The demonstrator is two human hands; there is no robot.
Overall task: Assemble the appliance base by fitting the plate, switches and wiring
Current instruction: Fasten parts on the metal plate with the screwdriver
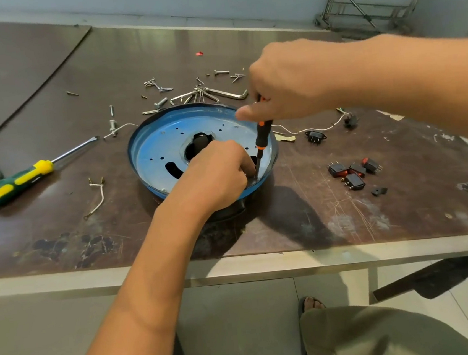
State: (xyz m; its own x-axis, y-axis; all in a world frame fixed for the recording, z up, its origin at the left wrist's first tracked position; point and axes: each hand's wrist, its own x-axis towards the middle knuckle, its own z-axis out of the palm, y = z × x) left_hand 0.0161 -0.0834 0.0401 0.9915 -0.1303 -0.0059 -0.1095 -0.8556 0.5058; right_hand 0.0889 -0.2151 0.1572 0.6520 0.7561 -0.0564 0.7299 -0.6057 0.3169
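A round appliance base with a blue-filmed metal plate (160, 144) sits at the middle of the brown table. My right hand (289, 82) grips a black-and-orange screwdriver (262, 139) held upright, its tip down at the plate's near right rim. My left hand (218, 173) rests on the plate beside the tip, fingers curled down around the spot; what they pinch is hidden. Several black rocker switches (352, 172) lie to the right. A white wire with a black socket (313, 135) trails behind the base.
A green-and-yellow screwdriver (16, 182) lies at the left. Loose screws, bolts and hex keys (203, 93) are scattered behind the base. A short white wire (97, 196) lies left of it. The table's front edge (64, 282) runs near me.
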